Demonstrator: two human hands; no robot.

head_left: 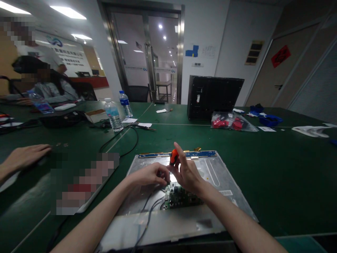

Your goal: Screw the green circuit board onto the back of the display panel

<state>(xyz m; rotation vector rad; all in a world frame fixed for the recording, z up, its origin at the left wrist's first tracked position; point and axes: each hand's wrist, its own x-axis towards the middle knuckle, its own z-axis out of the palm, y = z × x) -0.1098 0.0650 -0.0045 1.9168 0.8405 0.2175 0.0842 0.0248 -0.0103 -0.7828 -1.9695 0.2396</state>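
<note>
A silver metal display back panel lies flat on the green table in front of me. A green circuit board sits on its middle, with grey cables running off toward me. My right hand grips a screwdriver with an orange handle, held upright over the board. My left hand is pinched at the screwdriver's shaft just above the board. A narrow blue strip board lies along the panel's far edge.
Another person's hand rests on the table at the left; more people sit at the far left. Two water bottles, black cables, a black monitor, a plastic bag of red parts and blue items stand farther back.
</note>
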